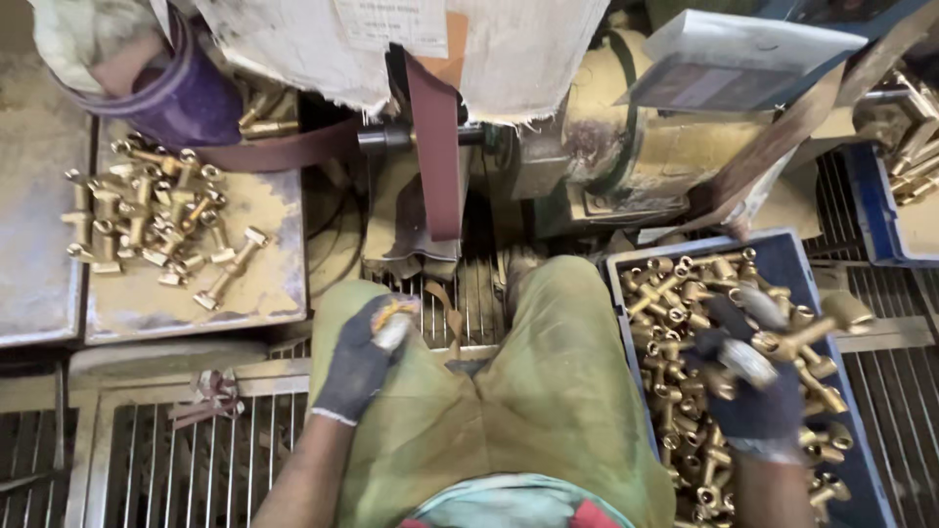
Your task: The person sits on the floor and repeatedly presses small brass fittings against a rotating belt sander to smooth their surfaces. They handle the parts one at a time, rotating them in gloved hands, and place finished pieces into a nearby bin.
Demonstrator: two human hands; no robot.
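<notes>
Your right hand [748,386], in a dark glove, has its fingers clamped on a T-shaped brass fitting [797,340] above the blue plastic crate [782,256] of brass parts at three o'clock. It looks heavy, rigid and slick; grip the stem. Your left hand [364,354] rests curled on your knee. A sanding belt [436,137] stands at twelve, a metal tray [266,293] at ten.
</notes>
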